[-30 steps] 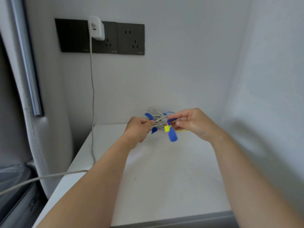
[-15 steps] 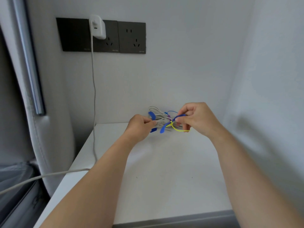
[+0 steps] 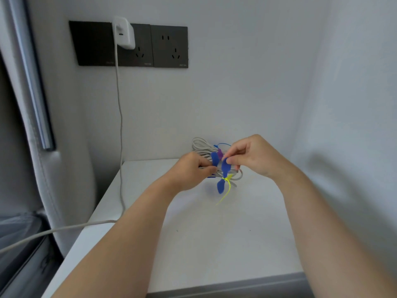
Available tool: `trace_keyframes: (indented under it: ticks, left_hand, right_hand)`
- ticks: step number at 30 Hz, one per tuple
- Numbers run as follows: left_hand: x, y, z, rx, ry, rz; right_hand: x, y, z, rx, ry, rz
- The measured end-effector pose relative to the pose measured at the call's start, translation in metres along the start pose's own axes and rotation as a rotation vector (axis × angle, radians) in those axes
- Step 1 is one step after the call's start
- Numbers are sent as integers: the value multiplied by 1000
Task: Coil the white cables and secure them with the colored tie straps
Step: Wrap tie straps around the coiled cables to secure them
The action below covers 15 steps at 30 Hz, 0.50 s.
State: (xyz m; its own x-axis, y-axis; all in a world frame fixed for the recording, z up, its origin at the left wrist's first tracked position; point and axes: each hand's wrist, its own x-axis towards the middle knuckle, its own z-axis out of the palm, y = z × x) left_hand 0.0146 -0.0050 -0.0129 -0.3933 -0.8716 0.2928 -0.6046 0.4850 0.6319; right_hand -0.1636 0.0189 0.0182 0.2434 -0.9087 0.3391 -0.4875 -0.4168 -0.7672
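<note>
**Counter** point(image 3: 214, 244): white, set in a corner. The work is held up over its far end, near the back wall.

**Left hand** point(image 3: 189, 171): fingers curled round the left side of the bundle, gripping it.

**Right hand** point(image 3: 255, 155): thumb and forefinger pinch the upper end of the blue tie strap point(image 3: 225, 166).

**White cables** point(image 3: 200, 147): coiled in a loose hank between the two hands. A few loops bulge out at the lower right.

**Straps:** the pinched strap crosses the front of the coil and its lower tail hangs free. A second blue strap point(image 3: 214, 158) and a purple strap point(image 3: 219, 153) sit on the coil just beside it. A thin yellow tie point(image 3: 227, 189) is cinched where the blue strap narrows, and its tail dangles toward the counter.

**Judgement:** the step in hand is closing the blue strap round the coil.
- Keep the left grip firm so the loops cannot spring apart.
- Gather in the bulging strands first.
- Draw the strap snug and flat with no twist, then press its end onto itself.
- Keep the yellow tail clear of the wrap.
</note>
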Motion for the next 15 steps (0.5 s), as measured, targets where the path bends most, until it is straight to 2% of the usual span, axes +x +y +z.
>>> trace_keyframes:
  ticks: [6, 9, 15]
  left_hand:
    - [-2, 3, 1, -27, -35, 13]
    - [-2, 3, 2, -50, -65, 23]
    - [-3, 5, 2, -64, -100, 40]
  right_hand:
    - [2, 2, 5, 41, 50, 46]
    - [3, 3, 5, -13, 79, 38]
    - [4, 4, 5, 5, 47, 48]
